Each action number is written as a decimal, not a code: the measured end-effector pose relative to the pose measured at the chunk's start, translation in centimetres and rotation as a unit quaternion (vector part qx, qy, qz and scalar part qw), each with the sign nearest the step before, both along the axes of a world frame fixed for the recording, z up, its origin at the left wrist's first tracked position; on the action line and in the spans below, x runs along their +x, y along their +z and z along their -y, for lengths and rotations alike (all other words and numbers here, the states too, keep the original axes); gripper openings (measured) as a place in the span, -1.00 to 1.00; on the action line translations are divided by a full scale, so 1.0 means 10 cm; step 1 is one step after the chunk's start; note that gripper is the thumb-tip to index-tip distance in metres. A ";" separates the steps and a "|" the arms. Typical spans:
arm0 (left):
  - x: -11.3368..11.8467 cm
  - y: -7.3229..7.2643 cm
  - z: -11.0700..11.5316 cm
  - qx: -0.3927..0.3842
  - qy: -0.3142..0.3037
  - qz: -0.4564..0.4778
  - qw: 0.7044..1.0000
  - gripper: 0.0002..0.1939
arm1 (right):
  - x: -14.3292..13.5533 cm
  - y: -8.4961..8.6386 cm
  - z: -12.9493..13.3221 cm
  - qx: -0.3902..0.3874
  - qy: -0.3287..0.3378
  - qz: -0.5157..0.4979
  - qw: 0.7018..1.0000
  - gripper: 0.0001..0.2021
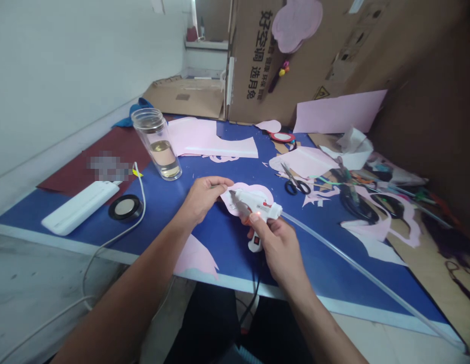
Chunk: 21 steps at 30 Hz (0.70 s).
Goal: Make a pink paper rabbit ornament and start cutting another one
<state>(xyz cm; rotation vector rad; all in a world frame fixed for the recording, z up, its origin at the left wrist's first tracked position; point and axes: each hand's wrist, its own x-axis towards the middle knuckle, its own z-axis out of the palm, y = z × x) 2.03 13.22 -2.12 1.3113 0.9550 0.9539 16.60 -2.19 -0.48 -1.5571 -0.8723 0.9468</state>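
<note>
L hand (206, 199) has thumb + fingertips pinched on the L edge of a pink paper cutout (230, 203), held just above the table, mid-view. Cutout's prob. v. light, thin, easy to crease or tear; best taken by the rim, clear of the nozzle. White glue gun (253, 202) is over it, nozzle pointing L; looks like stiff, lightish plastic, tip prob. hot, so grip the handle only. R hand (282, 242) is curled round that handle. Clear glue stick (371, 278) runs from the gun's rear down to the R; long, prob. a bit bendy, could drag.

Surface: blue tabletop (227, 247), w/ a white box (79, 207) at L, then a glass jar (165, 154) of amber liquid, pink sheets (193, 136) behind, scissors (295, 184) R of centre, paper scraps (371, 225) far R. Room: pale wall (87, 60) L, printed cardboard (253, 60) standing at the back.
</note>
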 end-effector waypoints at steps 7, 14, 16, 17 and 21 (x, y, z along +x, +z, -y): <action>-0.01 0.00 0.00 0.005 -0.003 -0.002 1.000 -0.82 | -0.01 0.00 0.01 -0.007 0.009 0.007 1.000 -0.48; 0.00 0.02 0.02 -0.017 -0.005 0.010 1.000 -0.83 | -0.02 0.03 0.00 -0.004 0.007 0.020 1.000 -0.48; 0.00 0.03 0.02 -0.022 -0.005 0.011 1.000 -0.84 | -0.02 0.03 0.00 -0.005 0.005 0.023 1.000 -0.49; 0.00 0.03 0.02 -0.024 -0.006 0.013 1.000 -0.84 | -0.02 0.04 0.00 -0.007 0.005 0.023 1.000 -0.48; 0.01 0.04 0.03 -0.031 -0.007 0.017 0.999 -0.84 | -0.02 0.04 0.01 -0.010 0.003 0.022 1.000 -0.48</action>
